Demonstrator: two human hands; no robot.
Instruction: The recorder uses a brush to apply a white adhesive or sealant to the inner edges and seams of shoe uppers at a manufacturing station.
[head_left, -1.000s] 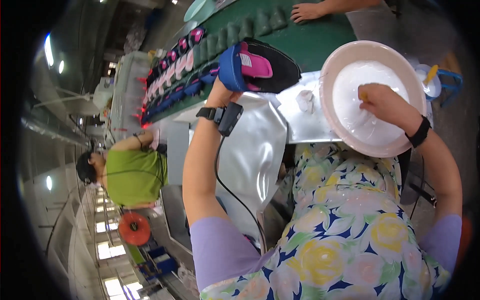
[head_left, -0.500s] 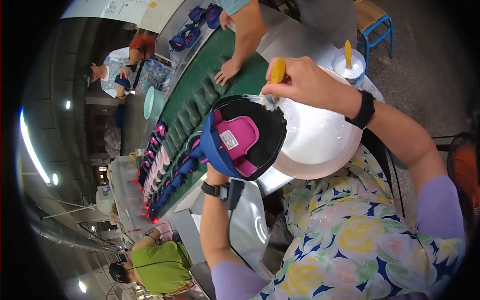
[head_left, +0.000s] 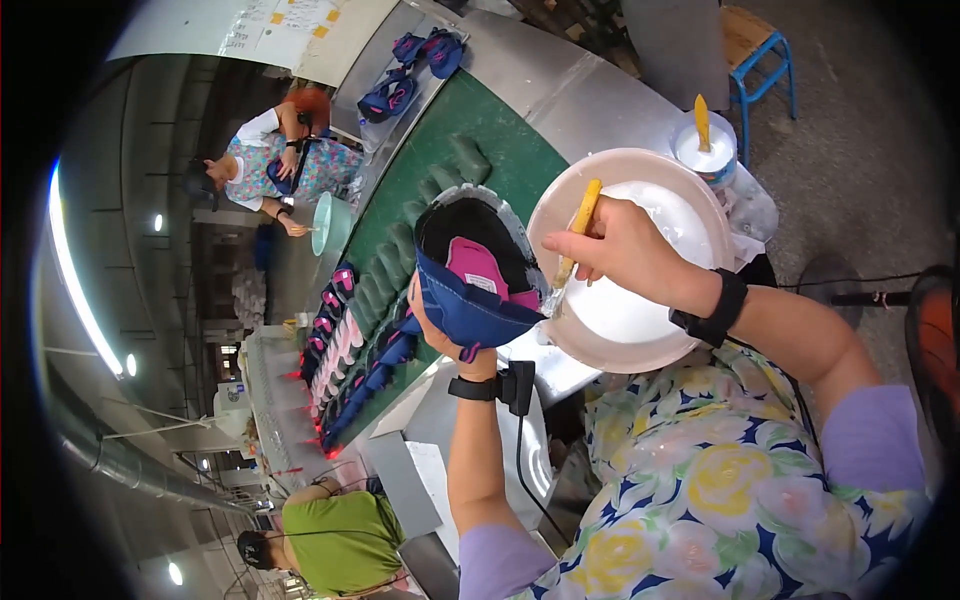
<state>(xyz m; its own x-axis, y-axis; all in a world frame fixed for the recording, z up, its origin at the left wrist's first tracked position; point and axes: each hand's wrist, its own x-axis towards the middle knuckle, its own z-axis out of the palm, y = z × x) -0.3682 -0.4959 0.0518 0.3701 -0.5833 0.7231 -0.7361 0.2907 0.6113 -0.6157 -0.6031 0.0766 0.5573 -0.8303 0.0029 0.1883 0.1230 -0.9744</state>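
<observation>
My left hand (head_left: 440,335) holds up a shoe upper (head_left: 472,272), navy with a pink lining and a black edge, its opening toward me. A yellow-handled brush (head_left: 572,240) is gripped in my right hand (head_left: 620,245), and its bristles touch the shoe's right edge. Just behind the brush sits a wide pink bowl (head_left: 705,215) filled with white glue. Both wrists carry black bands.
A green conveyor (head_left: 480,190) runs to the upper left with rows of shoe uppers (head_left: 335,320). A small glue tub with a brush (head_left: 702,145) stands beyond the bowl. One person (head_left: 275,160) works at the far end, another in green (head_left: 335,545) below left. A blue stool (head_left: 755,45) stands behind.
The view has swung, and my left hand has kept the shoe raised. My right hand has come from the bowl to the shoe's edge with the brush.
</observation>
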